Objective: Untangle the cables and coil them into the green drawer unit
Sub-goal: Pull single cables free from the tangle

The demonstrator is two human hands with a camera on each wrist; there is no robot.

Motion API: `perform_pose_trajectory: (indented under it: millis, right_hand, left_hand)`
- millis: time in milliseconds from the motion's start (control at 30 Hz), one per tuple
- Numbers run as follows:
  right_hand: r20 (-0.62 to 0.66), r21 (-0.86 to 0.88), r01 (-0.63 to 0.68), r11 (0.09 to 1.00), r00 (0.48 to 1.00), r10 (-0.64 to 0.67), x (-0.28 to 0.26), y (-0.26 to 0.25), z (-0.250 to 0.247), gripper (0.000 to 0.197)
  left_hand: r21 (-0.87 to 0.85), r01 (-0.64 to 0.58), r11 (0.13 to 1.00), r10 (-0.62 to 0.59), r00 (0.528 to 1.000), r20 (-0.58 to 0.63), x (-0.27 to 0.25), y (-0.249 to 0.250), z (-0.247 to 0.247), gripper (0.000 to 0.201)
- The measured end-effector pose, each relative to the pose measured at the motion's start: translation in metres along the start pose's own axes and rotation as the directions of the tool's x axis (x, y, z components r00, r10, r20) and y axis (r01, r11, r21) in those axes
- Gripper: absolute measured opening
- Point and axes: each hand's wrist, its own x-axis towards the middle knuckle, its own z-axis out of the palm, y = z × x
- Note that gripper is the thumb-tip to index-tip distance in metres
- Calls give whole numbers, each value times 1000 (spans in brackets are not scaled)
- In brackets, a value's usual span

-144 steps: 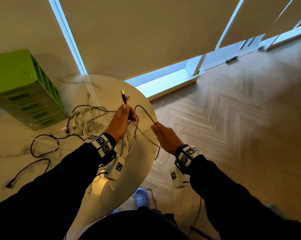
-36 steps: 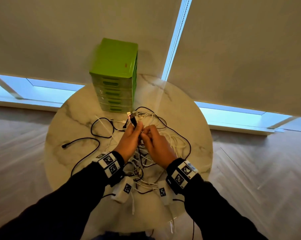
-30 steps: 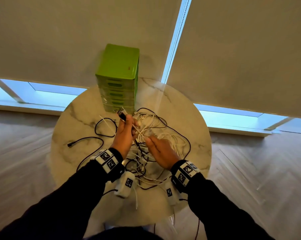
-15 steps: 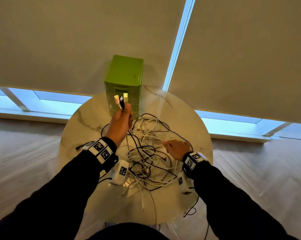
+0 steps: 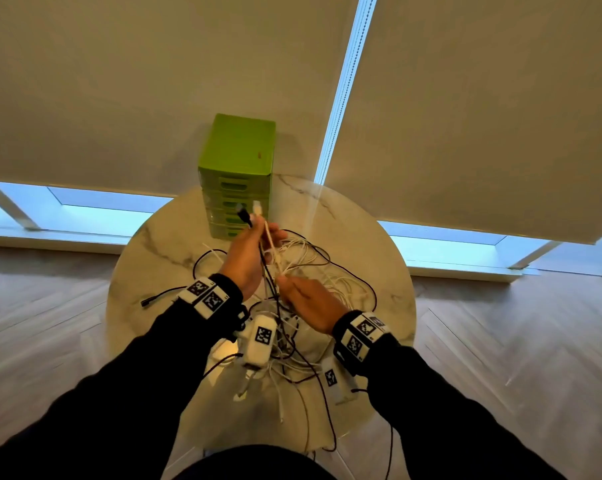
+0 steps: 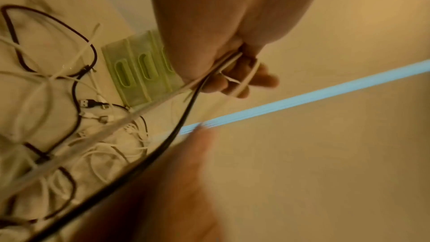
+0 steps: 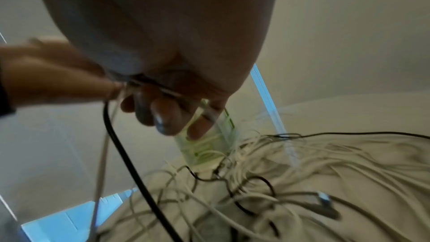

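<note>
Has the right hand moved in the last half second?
Yes. The right hand has come in from the table's right side toward the left hand, nearer the green drawer unit.

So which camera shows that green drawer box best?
The head view: the whole green drawer unit stands on the table. The left wrist view shows only some drawer fronts beside the left hand; the right wrist view shows a blurred sliver.
</note>
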Motion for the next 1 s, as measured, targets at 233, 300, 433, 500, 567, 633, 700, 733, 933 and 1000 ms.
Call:
perform_pose_trajectory:
  millis: [233,300,433,500,567,633,700,733,933,1000]
  right_hand:
    - [71,49,-181,982,982,177,-31,62,4,43]
    - [41,-29,-223,974,974,224,-28,73,-4,49]
    - [-152,-143,-261,955,959,239,4,60,-16,46]
    - [-277,-57,-232,971,938,208,20,34,-22,45]
    - [-320,-20,-129,991,940,116,31,9,-24,42]
    - [-253,-50,-23,998,967,10,32,-10,-20,40]
    - [-120,-103,36,994,992,-48,28,-23,-14,40]
    - [-57,-110,44,993,997,-50,25,-25,-11,39]
    - [94,161,-79,984,994,64,9,3,12,53]
    - [100,172,-109,979,991,93,3,26,16,57]
  left_hand:
    - [-473,-138,870,97,989,-110,19,49,-26,38]
    - [-331,-198,923,153,976,-156,21,54,-35,39]
    - [395,-247,885,269,963,-1,3,38,-27,39]
    - [668,-197,717,147,980,132,-6,17,-23,42]
    - [724,-118,679,46,992,119,-7,-5,-24,46]
    - [623,-46,781,0,997,73,-5,-18,-23,48]
    - [460,-2,888,-18,999,37,-5,-19,-19,47]
    - [367,10,930,-13,1000,7,-6,-17,-15,45]
    - [-185,-67,980,50,994,-96,-2,13,-11,35]
    - [-250,-103,963,84,993,-88,0,25,-16,36]
